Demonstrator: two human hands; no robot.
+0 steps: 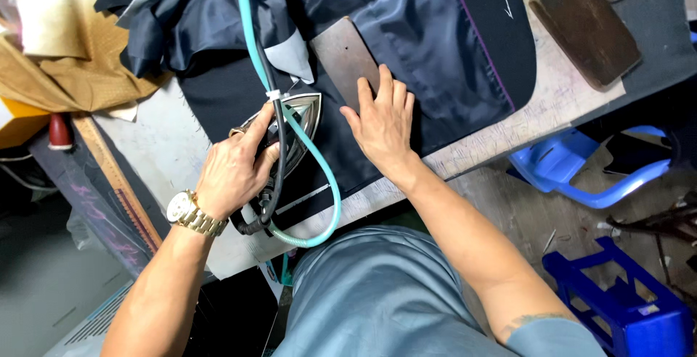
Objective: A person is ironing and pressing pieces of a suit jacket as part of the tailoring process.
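Gripping the steam iron (294,128) by its handle, the left hand (234,169) holds it on the dark navy cloth (239,92), nose pointing away from the body. Just right of the iron, the right hand (382,123) lies flat and released, fingertips on the brown pressing block (344,55), whose long axis runs on beyond them.

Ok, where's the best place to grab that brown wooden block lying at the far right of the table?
Probably across its two long edges near the middle, coming from above. The wooden block lies flat on the table, long and narrow, with its top bare and both long sides open to fingers.
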